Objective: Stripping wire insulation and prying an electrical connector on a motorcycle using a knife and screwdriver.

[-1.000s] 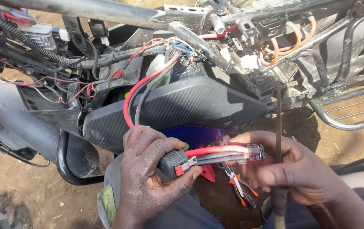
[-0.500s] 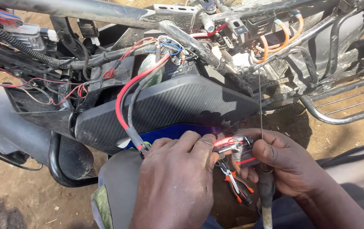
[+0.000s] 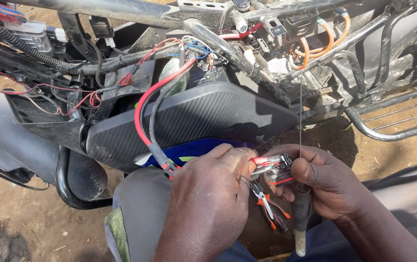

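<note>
Carbon-pattern panel (image 3: pixel 194 121) and looping red cable (image 3: pixel 143 111) block above; bare ground (image 3: pixel 19 213) lies open left.

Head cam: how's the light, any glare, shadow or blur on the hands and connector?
Head view: hard sunlight; glare on the left hand knuckles and the carbon-pattern cover. The right hand casts deep shadow over the pliers on the ground. The connector reads sharp; no motion blur shows.

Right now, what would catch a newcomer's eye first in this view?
Two hands meet at centre bottom: the left hand and right hand pinch a small red-wired connector. Above them, a thick red cable loops over the motorbike's dark textured side panel. Orange-handled pliers lie below the hands.
</note>
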